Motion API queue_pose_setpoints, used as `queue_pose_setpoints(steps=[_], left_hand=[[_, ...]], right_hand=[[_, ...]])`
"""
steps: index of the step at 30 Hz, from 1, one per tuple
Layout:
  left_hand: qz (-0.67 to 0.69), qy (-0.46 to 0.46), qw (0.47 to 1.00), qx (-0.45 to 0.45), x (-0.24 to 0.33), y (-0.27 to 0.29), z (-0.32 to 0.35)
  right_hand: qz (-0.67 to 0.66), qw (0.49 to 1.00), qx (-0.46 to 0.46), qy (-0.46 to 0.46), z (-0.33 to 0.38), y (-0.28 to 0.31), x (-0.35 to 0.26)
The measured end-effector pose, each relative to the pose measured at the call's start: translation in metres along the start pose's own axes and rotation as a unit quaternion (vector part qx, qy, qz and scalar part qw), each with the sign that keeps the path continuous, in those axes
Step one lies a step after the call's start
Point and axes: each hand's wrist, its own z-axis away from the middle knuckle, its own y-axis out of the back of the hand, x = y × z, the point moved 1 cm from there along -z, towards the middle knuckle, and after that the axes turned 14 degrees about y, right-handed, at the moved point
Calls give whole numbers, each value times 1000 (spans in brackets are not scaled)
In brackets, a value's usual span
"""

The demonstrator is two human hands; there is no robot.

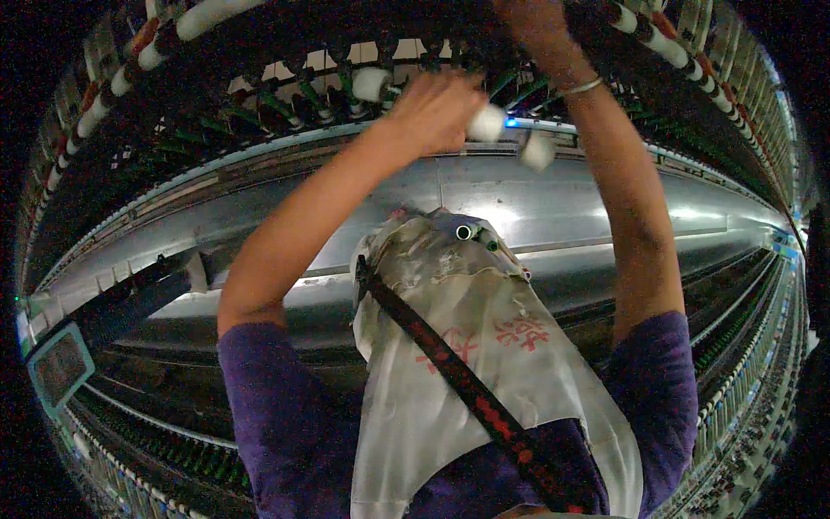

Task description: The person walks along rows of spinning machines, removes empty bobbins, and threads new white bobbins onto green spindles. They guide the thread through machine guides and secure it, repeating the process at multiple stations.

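Note:
My left hand (443, 112) is curled at a row of spindles, its fingers closed around a white yarn bobbin (486, 124) that sticks out on its right side. To its left another white bobbin (372, 85) sits by the green spindles (313, 97). Below and right of the held one, a blurred white bobbin (538, 150) shows in front of the rail; what supports it is unclear. My right hand (538, 33) reaches up to the dark upper edge, a bangle on its wrist. Its fingers are dark and smeared, so their grip is hidden.
A pale apron (484, 346) with a dark strap covers my front; tube ends (464, 233) poke from its pouch. A metal panel (553, 203) runs across behind it. White rolls (151, 56) line the upper left, and a framed box (60, 368) stands at the left.

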Motion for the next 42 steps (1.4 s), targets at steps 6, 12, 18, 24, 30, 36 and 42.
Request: queue_pose_setpoints(steps=[6, 12, 18, 24, 30, 36, 42], left_hand=[[99, 204, 959, 171, -22, -8, -51], [115, 257, 957, 68, -24, 6, -67], [119, 217, 962, 119, 6, 11, -62], [-70, 145, 964, 214, 21, 59, -70], [-177, 83, 925, 326, 32, 105, -120], [-146, 55, 901, 404, 35, 107, -141], [-141, 161, 872, 441, 43, 22, -107]], right_hand=[[97, 983, 65, 143, -67, 6, 7], [117, 980, -2, 159, -69, 7, 7], [-21, 997, -76, 14, -41, 53, -30], [-348, 914, -198, -69, 92, 122, -132], [-304, 822, -321, -359, 227, 107, -170], [-311, 780, -390, -379, 322, 113, -217], [-247, 674, -325, -615, 373, 154, -242]])
